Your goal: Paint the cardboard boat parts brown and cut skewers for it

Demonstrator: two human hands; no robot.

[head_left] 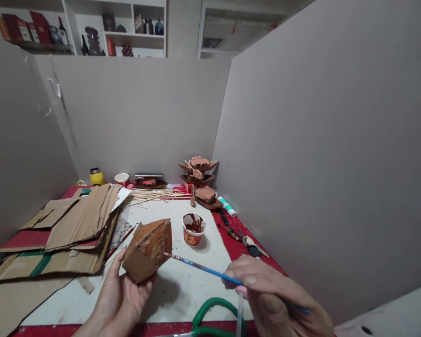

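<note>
- The folded cardboard piece was held up above the bench, left of its middle and toward the near edge.
- Its upper and right-hand faces bore an orange-brown coat, streaky in places; the face toward the wearer was plain tan cardboard. The coating looked partly done, with that bare face seemingly left; the underside was hidden.
- The left hand came in over the near edge, palm up, its fingers grasping the piece from below and the thumb along its left side.
- The blue brush reached leftward, its tip at the piece's right edge and apparently touching.
- The right hand, nearer the right edge, gripped the brush handle between thumb and fingers, knuckles upward, wrist low.
- The paint tub stood just beyond the brush, its inner wall smeared dark brown.
- Green-handled scissors lay at the near edge, cardboard sheets along the left edge, and brown boat models by the far right corner.
</note>
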